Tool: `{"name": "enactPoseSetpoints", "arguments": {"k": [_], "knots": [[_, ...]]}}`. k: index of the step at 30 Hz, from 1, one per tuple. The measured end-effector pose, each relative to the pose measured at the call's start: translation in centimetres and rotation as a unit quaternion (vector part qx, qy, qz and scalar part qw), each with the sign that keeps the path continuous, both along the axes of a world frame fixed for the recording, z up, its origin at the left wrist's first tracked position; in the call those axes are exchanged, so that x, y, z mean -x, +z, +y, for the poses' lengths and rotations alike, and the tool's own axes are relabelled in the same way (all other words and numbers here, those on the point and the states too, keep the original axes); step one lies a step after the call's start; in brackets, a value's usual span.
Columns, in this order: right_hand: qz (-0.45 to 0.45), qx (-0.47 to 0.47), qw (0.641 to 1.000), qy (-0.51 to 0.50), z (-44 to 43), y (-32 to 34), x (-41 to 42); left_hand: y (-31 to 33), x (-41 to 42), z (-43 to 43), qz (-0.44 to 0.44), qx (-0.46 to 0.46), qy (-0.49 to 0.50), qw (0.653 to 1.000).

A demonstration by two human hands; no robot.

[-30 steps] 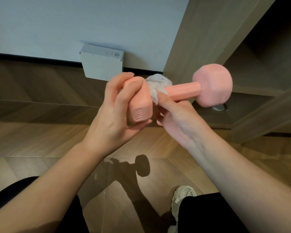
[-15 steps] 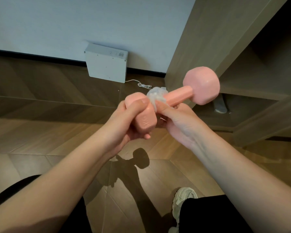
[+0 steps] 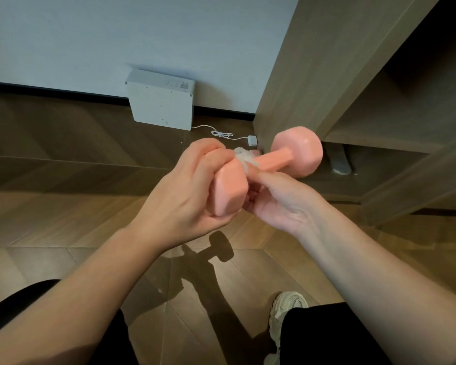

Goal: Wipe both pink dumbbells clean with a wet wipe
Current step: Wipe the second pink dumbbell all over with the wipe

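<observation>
One pink dumbbell (image 3: 296, 151) is held in the air at the middle of the view, its far head pointing up and right. My left hand (image 3: 184, 196) is wrapped around its near head. A crumpled white wet wipe (image 3: 244, 156) sits on the handle right beside that near head. My right hand (image 3: 279, 198) pinches the wipe around the handle from below, thumb on top. No second dumbbell is in view.
A white box (image 3: 161, 101) leans on the wall, with a white cable and plug (image 3: 252, 140) on the wooden floor. A wooden cabinet (image 3: 353, 75) with open shelves stands at the right. My legs and a pale shoe (image 3: 284, 309) are below.
The dumbbell and both hands have dropped lower in the view and turned slightly. The wipe looks more bunched against the near head. The cable on the floor has come into sight.
</observation>
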State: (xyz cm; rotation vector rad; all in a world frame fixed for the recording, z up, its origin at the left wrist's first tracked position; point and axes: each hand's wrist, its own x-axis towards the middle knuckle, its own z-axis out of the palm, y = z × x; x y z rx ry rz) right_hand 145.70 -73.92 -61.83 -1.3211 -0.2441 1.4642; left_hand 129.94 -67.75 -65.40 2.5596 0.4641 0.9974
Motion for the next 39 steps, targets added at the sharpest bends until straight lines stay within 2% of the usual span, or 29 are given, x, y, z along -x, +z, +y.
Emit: {"name": "enactPoseSetpoints", "arguments": {"k": [2,3,4,5,7,8,9,10,12,14,15,16,18,19,21,23,26,28,34,39], "knots": [[-0.031,-0.030,0.999,-0.007,0.1,0.1,-0.1,-0.2,-0.2,-0.1,-0.015,0.099,0.012,0.995],[-0.047,-0.046,0.998,-0.009,0.2,0.1,-0.2,-0.2,-0.4,-0.3,-0.027,0.198,0.024,0.980],[-0.060,-0.059,0.996,-0.012,0.2,0.2,-0.2,0.0,-0.6,-0.7,-0.038,0.314,0.027,0.948],[-0.069,-0.072,0.995,-0.015,0.3,0.3,-0.4,0.3,-0.9,-1.1,-0.046,0.440,0.010,0.897],[-0.084,-0.094,0.992,-0.014,0.4,0.5,-0.8,0.6,-1.4,-1.4,-0.076,0.654,-0.055,0.750],[-0.090,-0.098,0.991,-0.009,0.4,0.6,-0.9,0.8,-1.3,-1.3,-0.101,0.723,-0.091,0.677],[-0.095,-0.095,0.991,-0.003,0.4,0.6,-1.1,1.2,-1.3,-1.1,-0.123,0.765,-0.117,0.622],[-0.100,-0.092,0.991,0.002,0.3,0.6,-1.1,1.7,-1.1,-0.9,-0.132,0.790,-0.123,0.586],[-0.117,-0.088,0.989,0.018,0.2,0.3,-1.0,2.2,-1.0,-0.7,-0.131,0.811,-0.097,0.562],[-0.135,-0.085,0.986,0.037,0.3,0.1,-0.8,1.8,-1.1,-0.8,-0.148,0.800,-0.071,0.578],[-0.141,-0.084,0.985,0.046,0.3,0.1,-0.9,1.5,-1.1,-0.8,-0.157,0.778,-0.059,0.606],[-0.142,-0.082,0.985,0.050,0.3,0.1,-1.0,1.3,-1.1,-0.8,-0.151,0.736,-0.043,0.658],[-0.138,-0.073,0.986,0.051,0.2,0.1,-1.2,1.2,-0.7,-0.6,-0.104,0.587,-0.006,0.803],[-0.130,-0.078,0.987,0.053,0.2,0.0,-1.2,1.1,-0.5,-0.6,-0.087,0.503,0.005,0.860],[-0.101,-0.096,0.989,0.059,0.0,-0.2,-1.0,0.9,0.0,-0.7,-0.063,0.372,0.009,0.926],[-0.077,-0.089,0.992,0.045,-0.1,-0.1,-0.7,0.4,0.3,-0.7,-0.039,0.250,0.010,0.967],[-0.067,-0.074,0.995,0.026,-0.1,0.2,-0.6,0.0,0.3,-0.1,-0.009,0.077,0.006,0.997],[-0.070,-0.074,0.995,0.018,0.0,0.4,-0.6,0.1,0.1,0.2,-0.005,0.014,0.006,1.000],[-0.119,-0.051,0.991,0.021,-0.1,0.9,-0.9,0.1,0.3,0.6,0.038,-0.108,0.026,0.993],[-0.184,0.000,0.982,0.049,-0.3,1.1,-1.3,0.4,0.2,0.4,0.040,-0.131,0.026,0.990]]}}
